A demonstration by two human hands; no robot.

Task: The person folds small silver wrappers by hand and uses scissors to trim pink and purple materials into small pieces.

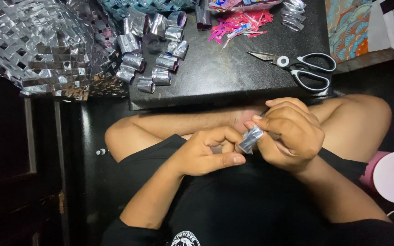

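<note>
Both forearms come in from the lower edge and meet over the lap, above bare crossed legs. The left hand [206, 152] is curled, palm turned inward, its thumb stretched flat toward the right and its index finger bent in an arch, tip pressing down beside the thumb. The right hand [290, 134] sits just beside it and slightly higher, knuckles up, its 4 fingers folded over and the thumb tucked beneath them. The 2 hands' fingertips meet, pinched closed between the thumbs.
</note>
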